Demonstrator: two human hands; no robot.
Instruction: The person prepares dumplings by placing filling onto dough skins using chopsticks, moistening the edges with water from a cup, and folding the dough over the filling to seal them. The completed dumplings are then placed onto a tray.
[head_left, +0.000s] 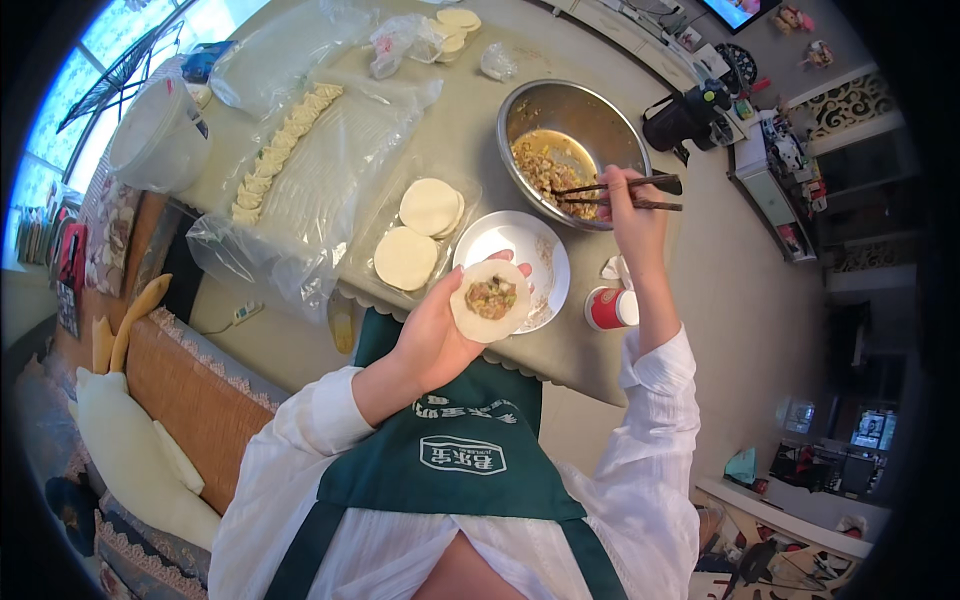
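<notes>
On the palm and fingers of my left hand (431, 341) lies a round dough wrapper (491, 330), with a mound of chopped filling (491, 297) at its middle. My right hand (634, 214) grips a pair of dark chopsticks (660, 193). Their tips reach into the chopped filling (551, 169) inside a large steel bowl (517, 105). A white plate (551, 247) with smears on it sits partly behind my left hand. To the left of the plate, more round wrappers (406, 259) lie in two overlapping piles on clear plastic.
A row of folded dumplings (274, 157) lies on a plastic sheet (352, 150) at the left. Beside my right forearm are a red paper cup (606, 308) and a crumpled tissue (616, 270). Further wrappers (454, 26) and a plastic tub (161, 139) stand farther off.
</notes>
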